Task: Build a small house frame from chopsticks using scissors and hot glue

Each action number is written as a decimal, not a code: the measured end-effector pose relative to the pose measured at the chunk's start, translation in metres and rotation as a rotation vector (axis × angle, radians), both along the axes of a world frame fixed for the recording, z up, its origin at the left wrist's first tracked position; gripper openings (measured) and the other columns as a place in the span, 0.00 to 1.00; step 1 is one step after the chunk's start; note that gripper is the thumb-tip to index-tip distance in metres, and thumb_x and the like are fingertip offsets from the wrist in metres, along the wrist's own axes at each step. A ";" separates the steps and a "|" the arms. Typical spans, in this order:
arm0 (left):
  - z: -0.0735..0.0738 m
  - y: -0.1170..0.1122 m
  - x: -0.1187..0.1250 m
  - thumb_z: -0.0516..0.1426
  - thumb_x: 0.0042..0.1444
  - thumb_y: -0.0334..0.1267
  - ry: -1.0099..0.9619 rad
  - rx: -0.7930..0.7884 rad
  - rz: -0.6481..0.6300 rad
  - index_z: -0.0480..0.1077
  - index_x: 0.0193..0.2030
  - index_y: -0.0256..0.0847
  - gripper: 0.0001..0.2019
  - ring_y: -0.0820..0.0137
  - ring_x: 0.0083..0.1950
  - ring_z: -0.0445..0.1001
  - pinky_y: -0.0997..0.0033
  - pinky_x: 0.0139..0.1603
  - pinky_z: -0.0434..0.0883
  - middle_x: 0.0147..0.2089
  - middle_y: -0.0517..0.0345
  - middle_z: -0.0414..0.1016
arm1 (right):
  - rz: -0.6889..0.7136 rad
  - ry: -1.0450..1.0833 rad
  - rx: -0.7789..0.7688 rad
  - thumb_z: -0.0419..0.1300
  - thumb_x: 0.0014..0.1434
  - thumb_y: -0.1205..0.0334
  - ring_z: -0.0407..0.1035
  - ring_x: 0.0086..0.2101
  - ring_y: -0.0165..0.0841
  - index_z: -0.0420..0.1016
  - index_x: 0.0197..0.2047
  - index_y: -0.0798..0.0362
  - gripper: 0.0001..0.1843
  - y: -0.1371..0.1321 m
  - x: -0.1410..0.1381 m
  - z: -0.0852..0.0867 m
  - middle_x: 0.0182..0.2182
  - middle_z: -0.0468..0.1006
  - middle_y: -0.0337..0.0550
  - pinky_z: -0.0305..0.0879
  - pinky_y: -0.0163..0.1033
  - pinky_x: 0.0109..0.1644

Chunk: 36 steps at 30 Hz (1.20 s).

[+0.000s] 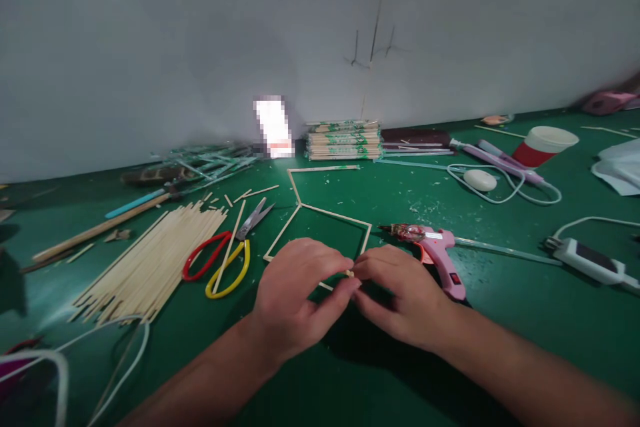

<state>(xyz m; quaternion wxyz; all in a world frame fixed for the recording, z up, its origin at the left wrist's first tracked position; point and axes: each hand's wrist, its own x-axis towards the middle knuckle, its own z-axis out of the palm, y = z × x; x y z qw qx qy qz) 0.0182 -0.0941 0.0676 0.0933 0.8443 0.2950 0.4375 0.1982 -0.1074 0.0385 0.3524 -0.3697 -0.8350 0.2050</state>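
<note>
In the head view, your left hand (300,293) and right hand (403,293) meet fingertip to fingertip over the near part of a stick frame (335,215) lying flat on the green tabletop (350,380). Left grip: narrow, thumb and forefinger pinched on a small pale stick end (350,273). Right grip: also narrow, its fingertips at the same spot; whether they close on the stick end cannot be told.

Governing relation: the stick end sits between your two grips, level with both, so neither hand is clearly nearer. Its long axis cannot be established, as your fingers cover all but the tip. The frame's right-hand bar runs from its far corner nearward and slightly left, passing behind your right fingers; the join there, if any, is hidden. Most of the visible frame lies on the far side of your hands, with an open branch reaching far and left, then turning right. A short near bar shows below your left fingers.

The pink hot glue gun (440,250) lies just beyond your right hand, nozzle pointing left, near the frame's right corner but apart from it. To the left, scissors (243,233) lie with blades parted and a loose stick across the yellow handle; further left is a spread of bare sticks (150,260). Wrapped chopsticks (345,141) are stacked at the far wall.
</note>
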 end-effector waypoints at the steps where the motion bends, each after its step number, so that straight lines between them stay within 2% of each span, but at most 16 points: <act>1: 0.000 0.000 0.000 0.59 0.52 0.28 -0.003 -0.008 -0.006 0.70 0.37 0.39 0.06 0.71 0.36 0.74 0.68 0.41 0.71 0.33 0.58 0.76 | 0.002 -0.004 0.000 0.55 0.58 0.65 0.69 0.32 0.32 0.69 0.36 0.53 0.03 0.000 0.000 0.000 0.30 0.76 0.41 0.60 0.39 0.36; 7: 0.000 -0.001 0.001 0.58 0.53 0.28 -0.014 -0.061 -0.042 0.70 0.36 0.41 0.05 0.72 0.33 0.73 0.67 0.40 0.71 0.31 0.59 0.76 | 0.011 -0.053 -0.006 0.55 0.57 0.66 0.68 0.32 0.32 0.68 0.35 0.53 0.02 -0.001 0.000 0.000 0.30 0.75 0.42 0.59 0.39 0.36; 11: 0.001 0.000 0.000 0.58 0.54 0.31 0.064 -0.058 -0.036 0.70 0.37 0.41 0.04 0.71 0.35 0.74 0.64 0.45 0.71 0.33 0.59 0.77 | 0.014 -0.068 -0.028 0.55 0.56 0.66 0.66 0.30 0.32 0.68 0.34 0.53 0.02 -0.001 0.000 -0.001 0.29 0.74 0.41 0.59 0.38 0.35; 14: 0.001 0.000 -0.002 0.60 0.53 0.33 0.089 -0.085 -0.060 0.70 0.42 0.40 0.09 0.69 0.39 0.74 0.63 0.49 0.70 0.37 0.57 0.77 | 0.018 -0.082 -0.046 0.56 0.55 0.66 0.66 0.31 0.32 0.69 0.36 0.53 0.04 -0.001 0.001 -0.002 0.29 0.73 0.41 0.58 0.38 0.35; 18: 0.002 0.000 -0.003 0.59 0.53 0.29 0.069 -0.152 -0.114 0.71 0.40 0.40 0.08 0.70 0.39 0.74 0.64 0.50 0.69 0.37 0.57 0.78 | 0.037 -0.082 -0.045 0.55 0.55 0.67 0.67 0.32 0.33 0.69 0.36 0.54 0.04 0.000 0.001 -0.003 0.31 0.75 0.43 0.59 0.39 0.36; 24: 0.004 0.003 -0.003 0.59 0.53 0.27 -0.001 -0.289 -0.187 0.73 0.35 0.40 0.05 0.71 0.36 0.74 0.64 0.46 0.71 0.32 0.58 0.77 | 0.038 -0.088 -0.024 0.55 0.57 0.65 0.69 0.33 0.34 0.70 0.33 0.55 0.04 0.000 0.000 -0.005 0.31 0.76 0.46 0.61 0.39 0.37; 28: 0.006 0.006 -0.001 0.58 0.54 0.28 -0.014 -0.312 -0.200 0.73 0.34 0.40 0.04 0.70 0.34 0.74 0.63 0.44 0.72 0.29 0.57 0.76 | 0.041 -0.098 -0.047 0.55 0.58 0.64 0.69 0.33 0.34 0.71 0.34 0.55 0.05 -0.001 0.000 -0.006 0.30 0.75 0.45 0.62 0.39 0.37; 32: 0.007 0.007 -0.003 0.59 0.54 0.29 0.038 -0.320 -0.203 0.73 0.37 0.41 0.05 0.70 0.37 0.75 0.64 0.44 0.72 0.34 0.57 0.78 | 0.027 -0.080 -0.045 0.55 0.58 0.64 0.68 0.32 0.33 0.71 0.35 0.54 0.05 0.000 0.001 -0.007 0.31 0.76 0.44 0.62 0.39 0.37; 36: 0.008 0.007 -0.005 0.63 0.49 0.34 0.089 -0.286 -0.126 0.72 0.45 0.42 0.15 0.66 0.43 0.75 0.63 0.47 0.72 0.41 0.54 0.78 | 0.021 -0.082 -0.034 0.57 0.56 0.65 0.68 0.32 0.33 0.71 0.37 0.54 0.05 0.000 0.001 -0.007 0.32 0.76 0.43 0.61 0.39 0.36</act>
